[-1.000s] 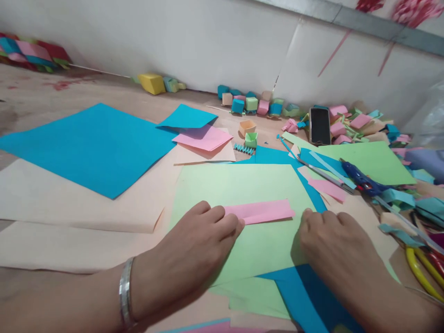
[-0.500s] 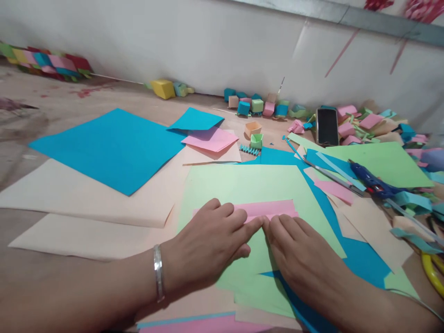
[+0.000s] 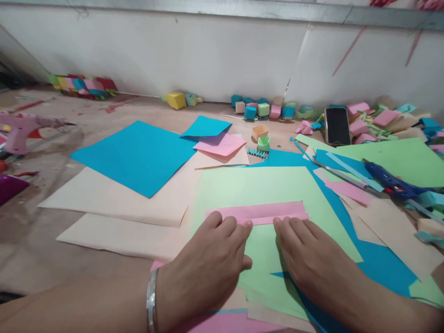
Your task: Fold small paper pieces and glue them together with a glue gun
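A pink paper strip (image 3: 267, 212), with a narrow fold along its near edge, lies on a light green sheet (image 3: 253, 180). My left hand (image 3: 215, 249) presses its curled fingers onto the left part of the fold, the index fingertip on the edge. On the right part of the same fold, my right hand (image 3: 305, 249) bears down with fingers held together. A short stretch of strip shows between the two hands. Both strip ends pass partly behind my fingers, and my right thumb is hidden.
Left of the green sheet lie a blue sheet (image 3: 135, 157) and cream sheets (image 3: 104, 196). To the right are a pen-like cutter (image 3: 347, 175), a blue glue gun (image 3: 391, 180) and a phone (image 3: 337, 126). Paper cubes (image 3: 263, 109) line the wall; a pink glue gun (image 3: 21, 132) sits far left.
My hands have slid apart along the fold, baring the strip's middle. The camera view has turned left, bringing the pink glue gun into sight.
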The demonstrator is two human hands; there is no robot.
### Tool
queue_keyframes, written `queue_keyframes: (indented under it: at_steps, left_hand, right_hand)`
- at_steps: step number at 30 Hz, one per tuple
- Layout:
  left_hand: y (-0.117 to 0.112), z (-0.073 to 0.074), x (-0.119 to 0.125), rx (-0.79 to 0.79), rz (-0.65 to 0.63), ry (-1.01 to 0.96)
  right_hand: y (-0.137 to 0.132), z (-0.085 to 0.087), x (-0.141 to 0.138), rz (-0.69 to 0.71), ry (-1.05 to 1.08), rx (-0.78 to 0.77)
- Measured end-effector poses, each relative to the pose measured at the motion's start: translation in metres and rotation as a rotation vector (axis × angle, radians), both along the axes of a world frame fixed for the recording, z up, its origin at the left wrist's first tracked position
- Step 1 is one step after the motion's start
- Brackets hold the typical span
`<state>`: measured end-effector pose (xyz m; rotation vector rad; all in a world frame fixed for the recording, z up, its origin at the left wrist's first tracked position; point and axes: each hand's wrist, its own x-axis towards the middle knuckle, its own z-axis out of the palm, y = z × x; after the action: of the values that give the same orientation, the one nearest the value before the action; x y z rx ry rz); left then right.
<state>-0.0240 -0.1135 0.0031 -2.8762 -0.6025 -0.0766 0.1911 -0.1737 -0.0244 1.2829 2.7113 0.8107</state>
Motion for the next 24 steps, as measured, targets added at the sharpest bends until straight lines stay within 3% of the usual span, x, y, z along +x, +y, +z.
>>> queue_keyframes:
  at_steps: [11,19,24]
  left_hand:
    - [-0.012,0.001,-0.005,0.012,0.103,0.068]
    - [-0.016,0.002,-0.007,0.099,0.138,0.0]
    - [-0.006,0.004,-0.012,0.118,0.159,-0.12]
  right_hand:
    - [0.0,-0.003,0.001,0.027,0.074,0.01]
    - [0.001,0.0,0.001,0.03,0.092,-0.01]
    - [0.001,0.001,0.001,0.027,0.102,-0.012]
